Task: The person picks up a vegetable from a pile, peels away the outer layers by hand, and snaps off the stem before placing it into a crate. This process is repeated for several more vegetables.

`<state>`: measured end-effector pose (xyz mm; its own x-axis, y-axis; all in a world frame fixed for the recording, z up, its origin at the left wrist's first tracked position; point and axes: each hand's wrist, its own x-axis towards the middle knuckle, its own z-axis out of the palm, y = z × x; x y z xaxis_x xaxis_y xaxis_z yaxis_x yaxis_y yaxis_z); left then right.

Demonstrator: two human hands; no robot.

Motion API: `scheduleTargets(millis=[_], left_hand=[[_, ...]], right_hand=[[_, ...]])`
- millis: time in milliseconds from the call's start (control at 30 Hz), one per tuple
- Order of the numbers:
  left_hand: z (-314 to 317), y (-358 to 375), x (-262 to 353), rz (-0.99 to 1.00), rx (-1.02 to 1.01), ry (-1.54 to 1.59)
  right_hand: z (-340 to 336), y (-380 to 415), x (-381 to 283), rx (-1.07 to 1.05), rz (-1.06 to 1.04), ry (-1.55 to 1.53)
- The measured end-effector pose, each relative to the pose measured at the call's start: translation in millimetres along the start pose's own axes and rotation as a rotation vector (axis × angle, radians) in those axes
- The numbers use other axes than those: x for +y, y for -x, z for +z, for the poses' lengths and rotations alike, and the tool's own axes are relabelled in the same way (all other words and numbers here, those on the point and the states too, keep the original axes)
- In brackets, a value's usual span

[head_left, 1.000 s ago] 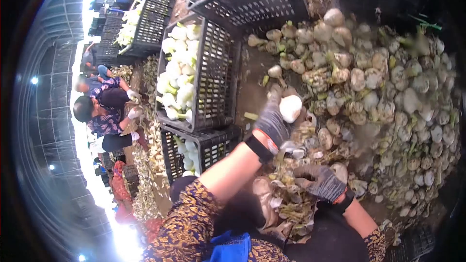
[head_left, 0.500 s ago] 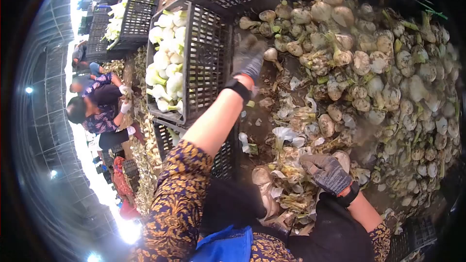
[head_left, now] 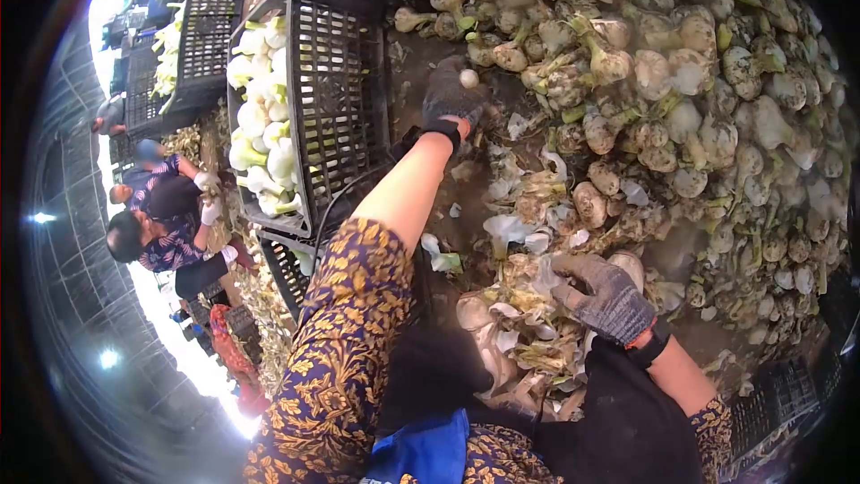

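Gloved left hand (head_left: 452, 94) reaches out beside a black crate (head_left: 336, 99) of white garlic (head_left: 264, 130); a small pale ball (head_left: 468, 78) shows against the glove, though whether it is gripped cannot be told. Right hand (head_left: 607, 300), fingers bent and slightly parted, is over peelings (head_left: 542, 354). Heaped garlic bulbs (head_left: 690, 116) lie right of the left hand. One second ago, that hand held a white bulb, nearer the right hand.
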<state>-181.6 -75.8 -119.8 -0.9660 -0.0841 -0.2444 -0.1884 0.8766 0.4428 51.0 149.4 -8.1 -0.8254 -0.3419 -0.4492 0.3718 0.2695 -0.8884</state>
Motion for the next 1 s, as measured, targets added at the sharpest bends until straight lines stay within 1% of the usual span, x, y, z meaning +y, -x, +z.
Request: scheduleTargets(millis=[33, 67, 100, 133, 167, 200, 233, 267, 333, 367, 400, 433, 467, 500, 533, 567, 600, 667, 700, 733, 800, 833, 900, 933, 1000], left_hand=[[-4, 11, 7, 0.049, 0.060, 0.095], [-12, 25, 17, 0.043, 0.055, 0.092], [-22, 39, 32, -0.016, -0.010, 0.204], [-26, 53, 40, -0.076, -0.076, 0.318], [-17, 68, 40, -0.217, -0.141, 0.633], [-8, 85, 34, -0.043, -0.155, 0.624], [-9, 106, 43, -0.027, -0.223, 0.672], [-13, 129, 57, -0.015, -0.294, 0.719], [-28, 164, 93, -0.271, -0.360, 1.015], [-14, 173, 91, -0.080, -0.281, 1.033], [-14, 182, 91, -0.184, -0.369, 0.930], [-12, 194, 88, -0.053, -0.365, 0.783], [-8, 204, 84, 0.077, -0.361, 0.634], [-4, 209, 80, 0.074, -0.366, 0.633], [-2, 213, 77, 0.394, -0.203, 0.377], [-1, 216, 75, 0.701, -0.034, 0.109], [1, 218, 74, 0.699, -0.038, 0.106], [-2, 220, 76, 0.803, 0.035, -0.022], [-2, 217, 79, 0.799, 0.075, 0.121], [-7, 218, 87, 0.798, 0.071, 0.119], [-18, 220, 100, 0.382, -0.203, 0.651], [-21, 221, 104, 0.380, -0.205, 0.649], [-26, 221, 106, 0.225, -0.300, 0.741], [-21, 222, 99, 0.223, -0.299, 0.740], [-6, 224, 77, 0.841, 0.080, 0.089]], right_hand=[[0, -2, -5, -0.030, 0.110, -0.155], [1, -1, -7, -0.061, 0.224, -0.310], [5, -1, 13, -0.055, 0.148, -0.344], [5, -3, 13, -0.056, 0.153, -0.344], [3, -8, 12, -0.002, 0.139, -0.358], [1, -12, 12, 0.053, 0.124, -0.369], [9, -17, 22, 0.191, 0.006, -0.439], [7, -21, 16, 0.190, 0.020, -0.435], [0, -28, 2, 0.539, -0.175, -0.020], [-4, -26, 9, 0.536, -0.167, -0.017], [-9, -24, 20, 0.417, -0.021, -0.003], [-11, -21, 25, 0.297, 0.122, 0.009], [-11, -18, 27, 0.295, 0.128, 0.007], [-12, -15, 28, 0.338, 0.113, -0.026], [-11, -14, 27, 0.380, 0.096, -0.061], [-14, -13, 19, 0.415, 0.029, -0.078], [-12, -14, 18, 0.413, 0.031, -0.083], [-10, -17, 17, 0.531, -0.059, -0.218], [-10, -16, 19, 0.530, -0.056, -0.222], [-10, -14, 22, 0.507, -0.037, -0.211], [-11, -12, 27, 0.461, -0.003, -0.186], [-12, -10, 20, 0.460, -0.001, -0.188], [-18, -6, -2, 0.465, -0.004, -0.194], [-17, -5, 4, 0.463, -0.004, -0.194], [-15, -4, 20, 0.438, -0.151, 0.219]])
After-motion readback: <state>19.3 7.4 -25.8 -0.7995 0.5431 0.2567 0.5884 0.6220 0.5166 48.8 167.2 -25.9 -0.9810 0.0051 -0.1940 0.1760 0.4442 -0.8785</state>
